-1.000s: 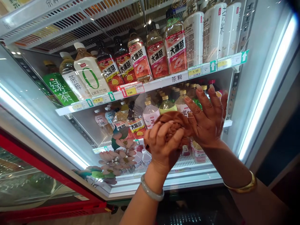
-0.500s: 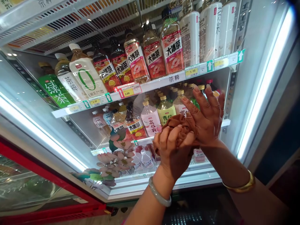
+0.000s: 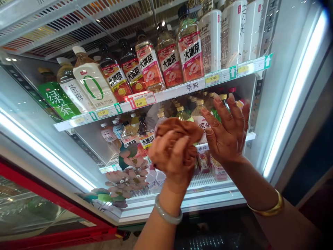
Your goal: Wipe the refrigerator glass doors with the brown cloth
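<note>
My left hand (image 3: 169,152) is closed round a crumpled brown cloth (image 3: 182,127), held against or just before the clear glass in front of a lit drinks cooler. A pale bangle (image 3: 168,213) circles that wrist. To the right, my right hand (image 3: 229,133) has its fingers spread and its palm towards the glass, with nothing in it; it appears to rest on the pane. A gold bangle (image 3: 269,206) is on the right wrist. Behind the cloth, several bottles are partly hidden, and a pink peach-drink bottle (image 3: 201,119) shows between the hands.
An upper shelf edge (image 3: 177,91) with price tags carries tea bottles, among them a white bottle with a green zero (image 3: 92,85). Flower decals (image 3: 130,175) mark the glass at lower left. Light strips (image 3: 296,93) run down both sides. A red-framed cabinet (image 3: 59,205) stands at lower left.
My left hand has moved left with the cloth, away from my right hand, uncovering the glass between them. My right hand has stayed in place.
</note>
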A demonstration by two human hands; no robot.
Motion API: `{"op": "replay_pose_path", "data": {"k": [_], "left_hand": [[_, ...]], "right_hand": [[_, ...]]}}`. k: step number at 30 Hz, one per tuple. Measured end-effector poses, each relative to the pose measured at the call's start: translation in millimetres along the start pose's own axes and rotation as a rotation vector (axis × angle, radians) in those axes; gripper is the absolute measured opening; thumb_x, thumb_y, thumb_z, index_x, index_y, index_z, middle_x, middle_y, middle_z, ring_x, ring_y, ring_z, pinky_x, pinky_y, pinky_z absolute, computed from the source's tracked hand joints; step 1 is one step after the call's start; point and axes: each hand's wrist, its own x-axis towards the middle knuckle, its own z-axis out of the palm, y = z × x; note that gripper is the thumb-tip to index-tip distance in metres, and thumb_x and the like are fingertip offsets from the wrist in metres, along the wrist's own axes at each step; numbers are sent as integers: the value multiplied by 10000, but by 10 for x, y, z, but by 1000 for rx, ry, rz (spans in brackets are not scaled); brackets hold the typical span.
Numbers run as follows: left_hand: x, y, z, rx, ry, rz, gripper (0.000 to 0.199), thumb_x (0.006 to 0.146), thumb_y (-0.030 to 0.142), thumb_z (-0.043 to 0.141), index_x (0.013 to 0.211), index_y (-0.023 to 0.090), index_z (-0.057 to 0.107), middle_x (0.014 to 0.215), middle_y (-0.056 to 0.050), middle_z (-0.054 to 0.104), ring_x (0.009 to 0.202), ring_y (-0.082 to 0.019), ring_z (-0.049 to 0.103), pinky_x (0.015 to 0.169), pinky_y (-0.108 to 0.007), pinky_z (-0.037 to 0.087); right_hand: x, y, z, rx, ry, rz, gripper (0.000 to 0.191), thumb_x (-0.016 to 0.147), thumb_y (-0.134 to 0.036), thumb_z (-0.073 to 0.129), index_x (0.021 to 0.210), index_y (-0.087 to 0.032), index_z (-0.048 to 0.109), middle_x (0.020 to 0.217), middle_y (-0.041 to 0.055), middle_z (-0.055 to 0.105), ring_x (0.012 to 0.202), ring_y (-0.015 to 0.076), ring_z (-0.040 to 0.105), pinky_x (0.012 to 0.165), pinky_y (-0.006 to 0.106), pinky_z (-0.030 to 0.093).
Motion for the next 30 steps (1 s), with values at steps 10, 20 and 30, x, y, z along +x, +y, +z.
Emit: {"op": "replay_pose_path", "data": {"k": [10,20,30], "left_hand": [[177,-63,-47,-45,-59,44,313,851,213,723,1148,309,694,1238,-81,665,1222,-270,592,1096,-455,454],[-128,21,70,-1,-16,75,288,833,243,751,1110,307,702,1216,-85,657,1258,-290,545,1104,-468,444],[299,-177,-143,16,6,-59,345,825,187,734,1151,287,684,1238,-80,655,1237,-267,597,1115,-455,458]], "right_hand": [[-11,23,16,-40,3,-32,635,1047,-399,376,1657,-439,204,1669,-80,411,1587,269,340,1339,607,197],[-13,38,24,-17,35,-55,625,1033,-369,429,1640,-419,287,1658,-59,435,1591,243,332,1357,545,164],[-18,26,30,-28,30,-49,652,1023,-343,442,1649,-406,269,1655,-45,446,1596,256,319,1348,575,171]]}}
